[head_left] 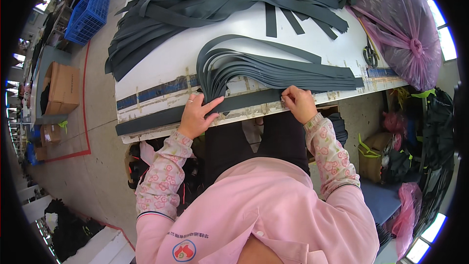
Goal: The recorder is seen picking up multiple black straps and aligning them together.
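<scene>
A long dark grey strip (pixel 151 120) lies along the near edge of the white worktable (pixel 171 61). My left hand (pixel 198 115) rests flat on it, fingers spread, index finger pointing right. My right hand (pixel 299 102) pinches the strip's edge near the right, fingers closed on it. Just behind my hands lies a curved bundle of the same grey strips (pixel 273 71), fanned from a bend at the left out to the right.
A large heap of dark strips (pixel 205 0) covers the table's far side. A pink plastic bag (pixel 403 24) sits at the right, scissors (pixel 370 55) beside it. A blue crate (pixel 88 14) and cardboard boxes (pixel 63 88) stand on the floor at the left.
</scene>
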The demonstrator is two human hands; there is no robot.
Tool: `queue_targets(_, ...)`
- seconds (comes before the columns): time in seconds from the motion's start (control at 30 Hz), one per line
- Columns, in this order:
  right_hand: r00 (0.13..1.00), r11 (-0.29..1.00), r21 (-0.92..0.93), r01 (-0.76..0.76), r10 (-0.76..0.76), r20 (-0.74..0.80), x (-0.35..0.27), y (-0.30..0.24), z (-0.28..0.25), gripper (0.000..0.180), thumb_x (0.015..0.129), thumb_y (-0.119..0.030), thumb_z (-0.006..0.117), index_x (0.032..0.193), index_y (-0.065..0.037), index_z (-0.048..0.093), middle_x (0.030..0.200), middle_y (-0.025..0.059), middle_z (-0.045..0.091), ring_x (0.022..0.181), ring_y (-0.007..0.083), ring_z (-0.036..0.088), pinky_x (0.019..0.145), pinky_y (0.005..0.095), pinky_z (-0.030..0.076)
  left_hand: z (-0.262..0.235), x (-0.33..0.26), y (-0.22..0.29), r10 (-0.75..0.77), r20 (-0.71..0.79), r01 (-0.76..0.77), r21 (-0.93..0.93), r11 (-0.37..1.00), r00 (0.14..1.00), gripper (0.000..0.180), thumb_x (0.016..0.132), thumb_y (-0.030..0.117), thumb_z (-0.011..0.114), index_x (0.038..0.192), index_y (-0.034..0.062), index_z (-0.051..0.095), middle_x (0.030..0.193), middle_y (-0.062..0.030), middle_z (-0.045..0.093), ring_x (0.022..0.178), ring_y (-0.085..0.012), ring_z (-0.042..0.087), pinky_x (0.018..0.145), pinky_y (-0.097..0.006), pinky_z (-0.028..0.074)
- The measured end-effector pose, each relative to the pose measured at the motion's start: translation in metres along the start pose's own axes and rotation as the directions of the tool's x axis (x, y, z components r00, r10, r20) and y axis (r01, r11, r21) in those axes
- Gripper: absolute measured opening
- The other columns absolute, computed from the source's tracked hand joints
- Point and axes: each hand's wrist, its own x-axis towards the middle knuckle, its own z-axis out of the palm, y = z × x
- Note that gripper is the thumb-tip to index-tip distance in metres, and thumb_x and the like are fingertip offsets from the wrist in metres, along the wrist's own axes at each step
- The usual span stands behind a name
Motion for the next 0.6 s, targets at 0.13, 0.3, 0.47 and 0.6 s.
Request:
queue_targets(0.13,0.997,0.996,0.067,-0.064,0.062,0.035,0.001,0.002,0.001,0.008,0.088,-0.007,0.066,0.090,0.001,0.066,0.073,0.0140,0.069,0.063,0.0209,0.069,0.062,0.0304,0.053,0.000,-0.002,-0.001,-0.019,0.008,0.019,-0.003,1.000,1.000,0.062,0.073,0.019,0.080,0.133,0.0275,0.066,0.092,-0.0130,0.046,0.086,-0.0333,0.047,0.078,-0.043,0.045)
queue_targets(0.3,0.990,0.976,0.171,-0.135,0.128,0.056,0.001,0.009,0.003,0.008,0.089,-0.007,0.065,0.091,0.001,0.066,0.072,0.0136,0.069,0.063,0.0201,0.069,0.062,0.0301,0.053,-0.001,-0.001,0.001,-0.017,0.000,0.017,-0.006,1.000,1.000,0.062,0.073,0.018,0.081,0.133,0.0276,0.066,0.092,-0.0128,0.046,0.087,-0.0332,0.047,0.079,-0.043,0.045)
queue_targets(0.47,0.996,0.995,0.057,-0.079,0.077,0.033,0.000,0.002,0.001,0.007,0.089,-0.006,0.065,0.091,0.001,0.066,0.072,0.0140,0.069,0.063,0.0204,0.070,0.062,0.0306,0.054,0.000,-0.002,0.001,-0.017,-0.005,0.017,-0.009,1.000,1.000,0.062,0.073,0.018,0.081,0.132,0.0276,0.066,0.091,-0.0126,0.046,0.087,-0.0332,0.047,0.079,-0.043,0.045)
queue_targets(0.6,0.995,0.996,0.031,-0.078,0.076,0.063,0.001,0.006,0.002,0.007,0.088,-0.011,0.066,0.090,-0.003,0.066,0.072,0.0113,0.069,0.066,0.0231,0.069,0.067,0.0349,0.050,0.002,-0.001,0.000,-0.015,-0.008,0.015,-0.001,1.000,1.000,0.060,0.073,0.018,0.081,0.131,0.0273,0.067,0.091,-0.0123,0.046,0.087,-0.0332,0.048,0.078,-0.042,0.045)
